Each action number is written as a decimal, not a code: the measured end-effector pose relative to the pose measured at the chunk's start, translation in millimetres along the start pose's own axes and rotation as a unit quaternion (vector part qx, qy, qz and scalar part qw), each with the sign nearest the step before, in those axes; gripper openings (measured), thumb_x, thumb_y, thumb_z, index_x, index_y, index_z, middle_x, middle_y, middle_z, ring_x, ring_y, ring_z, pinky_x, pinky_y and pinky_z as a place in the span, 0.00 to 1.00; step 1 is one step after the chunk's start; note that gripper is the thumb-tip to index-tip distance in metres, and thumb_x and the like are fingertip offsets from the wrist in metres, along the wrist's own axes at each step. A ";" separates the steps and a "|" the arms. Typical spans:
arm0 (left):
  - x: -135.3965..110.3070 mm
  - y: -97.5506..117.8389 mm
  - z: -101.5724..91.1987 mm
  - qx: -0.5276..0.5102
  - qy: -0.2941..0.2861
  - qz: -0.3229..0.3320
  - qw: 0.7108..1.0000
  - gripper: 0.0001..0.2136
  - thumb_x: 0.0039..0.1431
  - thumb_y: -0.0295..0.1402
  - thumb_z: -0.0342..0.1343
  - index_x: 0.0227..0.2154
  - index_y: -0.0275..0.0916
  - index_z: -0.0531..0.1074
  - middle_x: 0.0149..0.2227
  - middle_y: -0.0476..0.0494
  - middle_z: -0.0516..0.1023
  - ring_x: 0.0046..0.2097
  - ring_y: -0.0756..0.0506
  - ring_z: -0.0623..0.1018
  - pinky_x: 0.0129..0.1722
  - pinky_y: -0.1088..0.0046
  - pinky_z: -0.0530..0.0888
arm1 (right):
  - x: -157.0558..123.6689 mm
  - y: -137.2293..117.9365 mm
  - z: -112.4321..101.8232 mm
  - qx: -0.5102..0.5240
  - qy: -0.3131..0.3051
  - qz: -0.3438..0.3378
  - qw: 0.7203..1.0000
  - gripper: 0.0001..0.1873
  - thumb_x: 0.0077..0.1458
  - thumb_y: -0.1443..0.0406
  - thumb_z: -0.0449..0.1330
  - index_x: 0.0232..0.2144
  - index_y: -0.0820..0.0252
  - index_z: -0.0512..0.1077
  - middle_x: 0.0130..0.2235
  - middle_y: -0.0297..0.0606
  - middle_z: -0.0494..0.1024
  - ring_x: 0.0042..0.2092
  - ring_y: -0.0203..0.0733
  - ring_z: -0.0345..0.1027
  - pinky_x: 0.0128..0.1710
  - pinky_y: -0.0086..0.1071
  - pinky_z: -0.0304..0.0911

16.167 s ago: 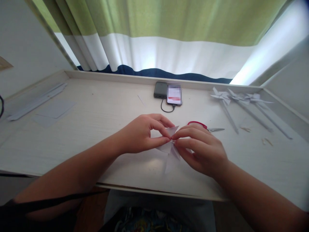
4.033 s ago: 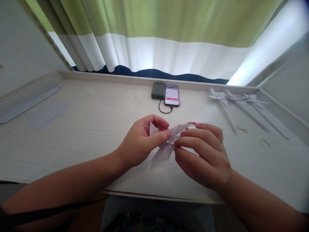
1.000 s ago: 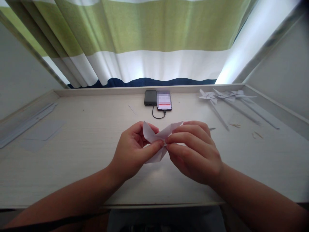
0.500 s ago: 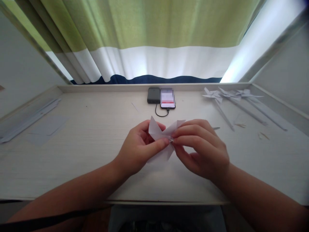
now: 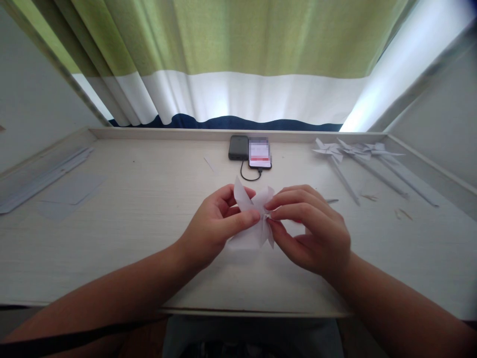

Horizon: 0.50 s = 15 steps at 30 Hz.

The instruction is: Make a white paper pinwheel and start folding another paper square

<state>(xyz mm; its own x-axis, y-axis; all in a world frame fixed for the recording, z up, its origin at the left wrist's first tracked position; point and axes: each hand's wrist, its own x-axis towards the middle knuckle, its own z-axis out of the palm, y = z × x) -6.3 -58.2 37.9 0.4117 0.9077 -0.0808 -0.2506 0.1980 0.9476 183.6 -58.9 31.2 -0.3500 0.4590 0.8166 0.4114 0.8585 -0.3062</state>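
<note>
A white paper pinwheel [image 5: 247,235] with bent, pointed blades is held above the middle of the desk. My left hand [image 5: 212,219] is closed on its left side, thumb pressed on the front near the centre and fingers behind the paper. The fingertips of my right hand [image 5: 316,228] pinch the folded paper at the pinwheel's centre and right side. Its right blades are partly hidden by those fingers. What lies exactly between the right fingertips is too small to make out.
Several paper pinwheels on sticks [image 5: 346,174] lie at the back right, with small thin scraps [image 5: 404,214] near them. A black power bank [image 5: 238,148] is cabled to a phone [image 5: 260,153]. Paper sheets [image 5: 70,191] and long paper strips [image 5: 44,176] lie at left. A curtain [image 5: 238,59] hangs behind.
The upper right blade has been drawn in toward the pinwheel's centre, and the paper now looks more gathered there. A narrow blade points down beside the right fingers. Both hands keep their hold.
</note>
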 end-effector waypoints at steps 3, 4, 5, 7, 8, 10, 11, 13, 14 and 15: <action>1.4 -2.0 -2.5 -0.034 -0.014 0.015 0.999 0.12 0.56 0.35 0.60 0.42 0.38 0.71 0.35 0.46 0.76 0.33 0.48 0.75 0.34 0.73 0.72 | -0.8 -0.5 1.0 0.032 -0.001 0.023 0.999 0.10 0.47 0.76 0.62 0.33 0.61 0.72 0.35 0.42 0.79 0.38 0.45 0.72 0.39 0.42 0.69; 2.3 -2.9 -3.6 -0.049 -0.019 0.026 0.998 0.12 0.58 0.37 0.57 0.42 0.37 0.71 0.36 0.44 0.77 0.35 0.47 0.75 0.36 0.71 0.72 | -1.3 -0.7 1.4 0.050 -0.001 0.039 0.998 0.11 0.47 0.77 0.62 0.33 0.61 0.72 0.35 0.41 0.79 0.39 0.45 0.72 0.40 0.42 0.69; 3.3 -3.7 -4.6 -0.062 -0.025 0.035 0.997 0.12 0.60 0.38 0.54 0.42 0.36 0.72 0.38 0.42 0.77 0.37 0.46 0.76 0.38 0.69 0.73 | -1.9 -0.9 1.9 0.069 -0.001 0.058 0.996 0.11 0.47 0.77 0.62 0.33 0.61 0.72 0.36 0.41 0.79 0.39 0.45 0.72 0.41 0.43 0.69; 5.4 -5.3 -6.2 -0.063 -0.034 0.043 0.996 0.13 0.61 0.37 0.51 0.43 0.35 0.72 0.43 0.40 0.76 0.40 0.44 0.76 0.41 0.67 0.72 | -3.9 -0.8 2.6 0.107 0.000 0.102 0.989 0.11 0.47 0.77 0.62 0.33 0.60 0.72 0.36 0.41 0.78 0.39 0.45 0.72 0.41 0.42 0.69; 6.4 -6.0 -6.6 -0.047 -0.034 0.041 0.997 0.12 0.61 0.34 0.52 0.44 0.35 0.72 0.45 0.40 0.76 0.41 0.44 0.76 0.42 0.67 0.72 | -5.1 -0.4 2.9 0.123 0.000 0.124 0.985 0.11 0.47 0.77 0.62 0.33 0.60 0.72 0.36 0.40 0.78 0.39 0.44 0.72 0.40 0.41 0.69; 7.9 -6.7 -6.3 -0.003 -0.030 0.035 0.999 0.12 0.57 0.28 0.56 0.45 0.36 0.72 0.45 0.41 0.77 0.41 0.45 0.76 0.43 0.67 0.72 | -7.6 1.0 3.4 0.147 0.000 0.163 0.976 0.11 0.48 0.77 0.62 0.34 0.60 0.71 0.36 0.40 0.77 0.39 0.44 0.72 0.39 0.40 0.68; 8.4 -6.9 -5.7 0.015 -0.030 0.034 0.999 0.13 0.56 0.25 0.58 0.45 0.36 0.71 0.44 0.42 0.77 0.42 0.45 0.77 0.44 0.67 0.72 | -8.8 1.9 3.6 0.155 0.001 0.180 0.971 0.11 0.48 0.76 0.62 0.34 0.60 0.71 0.36 0.39 0.77 0.39 0.44 0.72 0.39 0.40 0.68; 8.9 -6.9 -4.3 0.027 -0.047 0.039 0.998 0.15 0.54 0.22 0.60 0.45 0.36 0.71 0.42 0.43 0.78 0.41 0.45 0.77 0.44 0.66 0.72 | -10.5 3.7 4.0 0.163 0.004 0.200 0.966 0.11 0.48 0.76 0.62 0.34 0.59 0.71 0.36 0.38 0.76 0.39 0.44 0.72 0.39 0.40 0.68; 9.0 -6.8 -3.8 0.025 -0.057 0.041 0.997 0.16 0.53 0.22 0.60 0.45 0.36 0.71 0.41 0.43 0.78 0.41 0.45 0.78 0.44 0.67 0.73 | -11.0 4.3 4.1 0.162 0.005 0.204 0.965 0.11 0.49 0.76 0.62 0.34 0.59 0.71 0.36 0.38 0.76 0.39 0.44 0.72 0.39 0.40 0.68; 9.0 -6.8 -3.5 0.024 -0.064 0.042 0.997 0.16 0.53 0.22 0.61 0.45 0.36 0.71 0.41 0.43 0.78 0.41 0.46 0.78 0.44 0.67 0.73 | -11.2 4.7 4.2 0.159 0.005 0.206 0.966 0.11 0.49 0.76 0.62 0.34 0.59 0.71 0.36 0.38 0.76 0.39 0.44 0.71 0.40 0.39 0.68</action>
<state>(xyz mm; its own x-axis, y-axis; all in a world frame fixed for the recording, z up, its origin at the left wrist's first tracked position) -3.9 -50.1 29.6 0.5005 0.8650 0.0360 -0.2481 0.1034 0.9632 185.9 -59.1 18.6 -0.2034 0.7751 0.5982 0.2335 0.6318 -0.7391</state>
